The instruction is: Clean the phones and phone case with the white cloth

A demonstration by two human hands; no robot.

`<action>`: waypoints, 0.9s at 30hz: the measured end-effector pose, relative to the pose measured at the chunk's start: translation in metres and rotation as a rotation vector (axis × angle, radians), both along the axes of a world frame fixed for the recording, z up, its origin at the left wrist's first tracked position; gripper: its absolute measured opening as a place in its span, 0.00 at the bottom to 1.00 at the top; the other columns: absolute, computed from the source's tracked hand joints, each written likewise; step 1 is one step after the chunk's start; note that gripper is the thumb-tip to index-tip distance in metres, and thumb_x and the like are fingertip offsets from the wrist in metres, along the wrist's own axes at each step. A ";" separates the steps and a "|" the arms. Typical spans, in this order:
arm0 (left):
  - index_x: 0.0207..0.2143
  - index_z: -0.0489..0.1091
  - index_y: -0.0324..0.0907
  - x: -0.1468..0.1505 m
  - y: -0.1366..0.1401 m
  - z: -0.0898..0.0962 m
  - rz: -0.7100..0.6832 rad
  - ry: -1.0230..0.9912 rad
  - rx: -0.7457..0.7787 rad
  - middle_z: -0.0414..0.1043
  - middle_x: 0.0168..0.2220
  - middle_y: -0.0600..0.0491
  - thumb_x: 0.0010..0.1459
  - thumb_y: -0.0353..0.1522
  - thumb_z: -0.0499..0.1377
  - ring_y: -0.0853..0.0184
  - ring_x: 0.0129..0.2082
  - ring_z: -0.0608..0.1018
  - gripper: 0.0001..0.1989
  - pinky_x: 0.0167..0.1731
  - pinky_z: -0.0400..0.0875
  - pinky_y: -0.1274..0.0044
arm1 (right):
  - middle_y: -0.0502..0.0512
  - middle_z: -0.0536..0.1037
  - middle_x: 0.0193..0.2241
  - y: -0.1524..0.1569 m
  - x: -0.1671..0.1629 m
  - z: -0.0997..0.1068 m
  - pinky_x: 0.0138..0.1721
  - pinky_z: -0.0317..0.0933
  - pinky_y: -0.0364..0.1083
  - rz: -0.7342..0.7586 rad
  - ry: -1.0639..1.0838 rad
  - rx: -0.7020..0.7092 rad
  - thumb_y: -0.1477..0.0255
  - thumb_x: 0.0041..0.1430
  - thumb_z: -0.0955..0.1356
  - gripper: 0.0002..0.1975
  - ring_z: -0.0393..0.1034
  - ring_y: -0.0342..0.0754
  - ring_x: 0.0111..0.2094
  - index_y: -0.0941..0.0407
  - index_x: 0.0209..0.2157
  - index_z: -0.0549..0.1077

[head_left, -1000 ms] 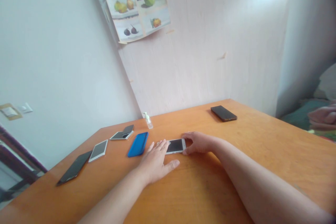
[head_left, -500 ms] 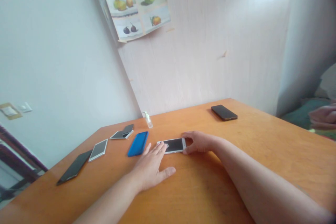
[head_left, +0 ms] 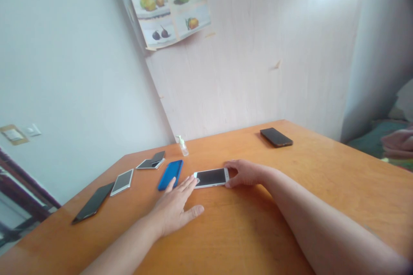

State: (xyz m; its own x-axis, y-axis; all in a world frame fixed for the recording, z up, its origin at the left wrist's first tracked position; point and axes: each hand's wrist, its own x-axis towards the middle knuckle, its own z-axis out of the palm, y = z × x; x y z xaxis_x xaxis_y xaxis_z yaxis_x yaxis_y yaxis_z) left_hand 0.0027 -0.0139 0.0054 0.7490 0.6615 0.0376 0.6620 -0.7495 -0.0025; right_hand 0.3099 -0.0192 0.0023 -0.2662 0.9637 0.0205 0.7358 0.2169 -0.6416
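Note:
A white-framed smartphone (head_left: 211, 177) with a dark screen lies flat on the table in front of me. My right hand (head_left: 243, 173) grips its right end, the thumb at the near corner and the fingers at the far corner. Fingers spread, my left hand (head_left: 176, 206) is at the phone's left end; its fingertips are by a small pale patch on the screen, and I cannot tell if they touch it. Just beyond the left hand is a blue phone case (head_left: 171, 174), its near corner beside the index and little fingers.
On the wooden table (head_left: 251, 232) a black phone (head_left: 276, 137) lies at the far right. A clear pump bottle (head_left: 183, 146) stands at the back. To the left are a dark tablet-like slab (head_left: 93, 203), a white-framed phone (head_left: 121, 181) and another pale-edged device (head_left: 146, 163).
My left hand has slid left, off the phone's screen toward the blue case. My right hand keeps its grip on the phone, which stays in place.

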 end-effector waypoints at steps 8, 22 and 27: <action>0.68 0.42 0.47 0.006 -0.008 0.002 -0.095 0.003 0.023 0.41 0.69 0.48 0.58 0.58 0.47 0.56 0.69 0.46 0.43 0.66 0.35 0.59 | 0.50 0.78 0.39 0.001 0.000 -0.002 0.41 0.61 0.45 -0.003 -0.014 0.000 0.57 0.40 0.75 0.25 0.71 0.52 0.39 0.50 0.42 0.75; 0.68 0.45 0.46 0.020 -0.004 0.004 -0.085 -0.007 0.017 0.44 0.69 0.49 0.59 0.57 0.45 0.57 0.68 0.49 0.41 0.66 0.33 0.59 | 0.50 0.78 0.41 -0.003 -0.001 0.003 0.42 0.62 0.45 -0.003 -0.024 0.019 0.57 0.41 0.75 0.25 0.71 0.53 0.41 0.49 0.43 0.76; 0.68 0.45 0.45 0.028 -0.005 0.004 -0.065 -0.023 0.005 0.44 0.69 0.48 0.59 0.58 0.45 0.58 0.69 0.48 0.41 0.66 0.33 0.58 | 0.51 0.78 0.41 -0.002 -0.001 0.002 0.41 0.62 0.46 -0.028 -0.031 0.004 0.57 0.40 0.75 0.25 0.71 0.53 0.40 0.49 0.43 0.76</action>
